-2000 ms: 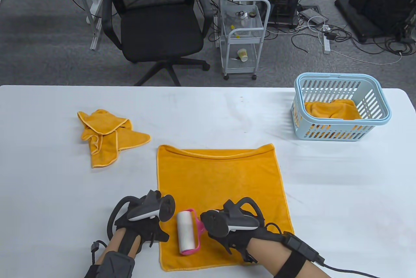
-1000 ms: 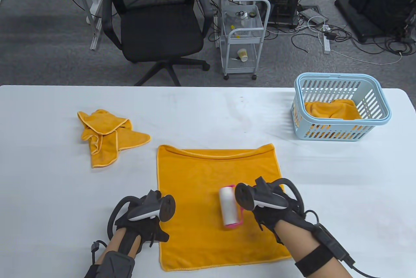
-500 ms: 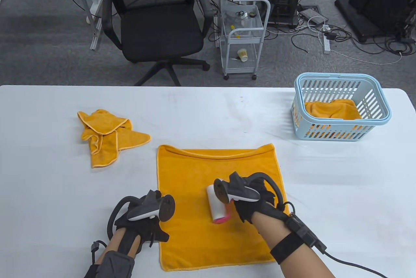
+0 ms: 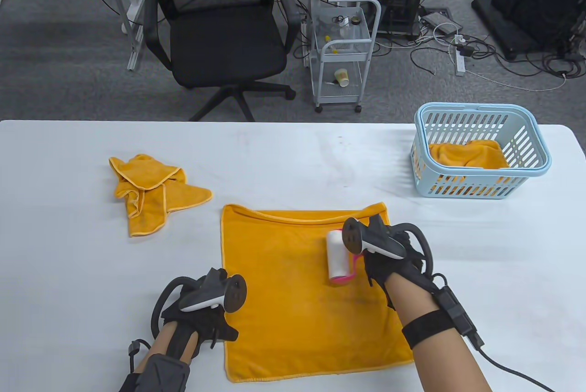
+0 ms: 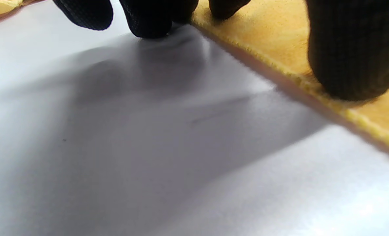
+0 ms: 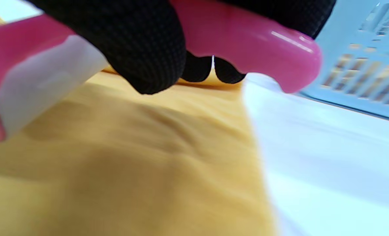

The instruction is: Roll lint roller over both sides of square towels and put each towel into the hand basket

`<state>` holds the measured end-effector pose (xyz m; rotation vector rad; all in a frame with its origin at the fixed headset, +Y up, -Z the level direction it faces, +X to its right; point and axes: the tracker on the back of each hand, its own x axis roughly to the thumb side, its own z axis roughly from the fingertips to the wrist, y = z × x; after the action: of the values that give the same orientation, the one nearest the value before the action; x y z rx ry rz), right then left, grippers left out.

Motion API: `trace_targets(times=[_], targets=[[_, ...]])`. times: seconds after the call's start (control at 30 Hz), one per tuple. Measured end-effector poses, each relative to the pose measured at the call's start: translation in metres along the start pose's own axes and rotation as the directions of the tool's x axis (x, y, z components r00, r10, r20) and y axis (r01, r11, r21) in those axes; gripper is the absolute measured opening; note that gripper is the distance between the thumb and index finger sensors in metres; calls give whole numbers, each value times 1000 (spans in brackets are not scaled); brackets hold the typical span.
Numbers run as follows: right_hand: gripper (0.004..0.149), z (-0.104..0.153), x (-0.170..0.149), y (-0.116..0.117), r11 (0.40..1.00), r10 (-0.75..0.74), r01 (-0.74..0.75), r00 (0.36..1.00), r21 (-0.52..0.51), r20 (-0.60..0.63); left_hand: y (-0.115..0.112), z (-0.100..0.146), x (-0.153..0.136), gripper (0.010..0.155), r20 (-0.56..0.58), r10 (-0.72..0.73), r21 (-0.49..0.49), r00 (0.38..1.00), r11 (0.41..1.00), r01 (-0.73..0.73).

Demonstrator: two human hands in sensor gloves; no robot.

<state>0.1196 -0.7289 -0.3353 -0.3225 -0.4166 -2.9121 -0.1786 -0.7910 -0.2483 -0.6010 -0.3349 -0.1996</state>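
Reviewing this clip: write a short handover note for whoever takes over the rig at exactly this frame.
Right hand grips the pink-handled lint roller, its roll lying on the right part of the flat towel.
Left hand presses fingertips on that towel's left edge.
Basket at the table's far right already holds one orange towel.
Crumpled towel waits at far left.
Left: finish this side, flip, roll, basket it; then the crumpled one. Whether this is the first side cannot be told.
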Motion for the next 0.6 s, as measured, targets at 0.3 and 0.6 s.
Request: trace_targets(times=[0.3,0.6], targets=[[63,-11,95,4,995,88,-80,982,-55,168,0,0,0,103,5,0,1,1000,1000,0],[62,-24,37,2,953,304,-304,951,8,-64,0,0,0,103,6,1,1,1000,1000,-1]])
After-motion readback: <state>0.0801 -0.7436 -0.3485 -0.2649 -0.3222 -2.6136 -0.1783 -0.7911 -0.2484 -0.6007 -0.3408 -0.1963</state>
